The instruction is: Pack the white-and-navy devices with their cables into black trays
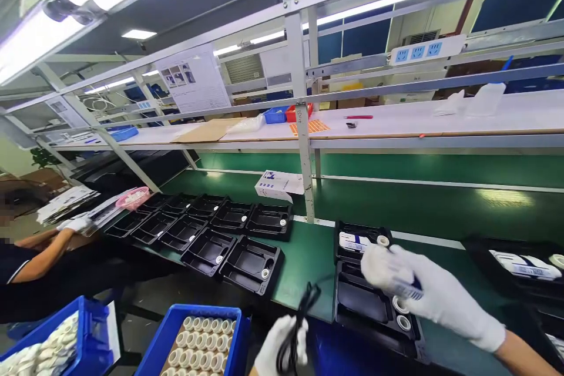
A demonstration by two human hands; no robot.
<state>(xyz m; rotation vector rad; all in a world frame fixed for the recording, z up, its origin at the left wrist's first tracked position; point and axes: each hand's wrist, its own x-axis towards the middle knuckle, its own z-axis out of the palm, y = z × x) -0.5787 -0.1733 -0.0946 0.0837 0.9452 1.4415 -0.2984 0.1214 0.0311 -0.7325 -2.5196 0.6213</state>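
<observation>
Black cable [289,348], slim and coiled, in the gloved left grip [274,345]; rounded white piece [379,270] in the right grip [426,279].

A black cable [291,338] is gathered into a loose bundle of narrow loops and held upright in the white-gloved left hand [282,345], at bottom centre of the frame; its upper loops project above the fingers. A white object [382,270], rounded at its left end and bearing dark-blue markings at its lower right, is gripped in the white-gloved right hand [425,285], right of centre; its outline is blurred. Just below it in the view, a black moulded tray [363,304] is seen lying flat, its large compartment bare. Two white rings [403,323] are noted at the tray's right side, one behind the other.
</observation>
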